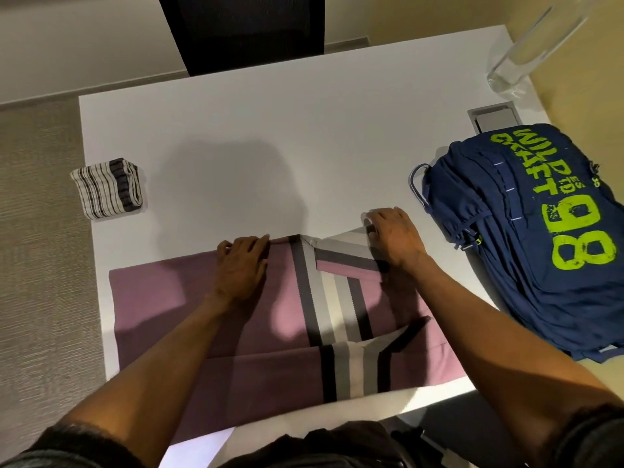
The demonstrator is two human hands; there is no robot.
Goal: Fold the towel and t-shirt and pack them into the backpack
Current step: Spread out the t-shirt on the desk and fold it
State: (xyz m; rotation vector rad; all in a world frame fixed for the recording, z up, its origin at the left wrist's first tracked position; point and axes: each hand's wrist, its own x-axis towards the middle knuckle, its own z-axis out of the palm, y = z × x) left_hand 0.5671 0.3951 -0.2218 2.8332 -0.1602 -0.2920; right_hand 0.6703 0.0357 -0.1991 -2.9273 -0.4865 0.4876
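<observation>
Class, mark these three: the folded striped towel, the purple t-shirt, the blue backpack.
folded striped towel (108,189), head view, top face.
purple t-shirt (162,298), head view, plain left part.
blue backpack (520,238), head view, printed front panel.

The person wears a dark top whose left sleeve (77,444) and right sleeve (594,430) end near the elbows, so both forearms are bare down to the left hand (241,265) and the right hand (393,236). The sleeve cloth looks black to dark grey, with soft creases. Lower, a dark garment (320,447) with folds covers the body.
</observation>
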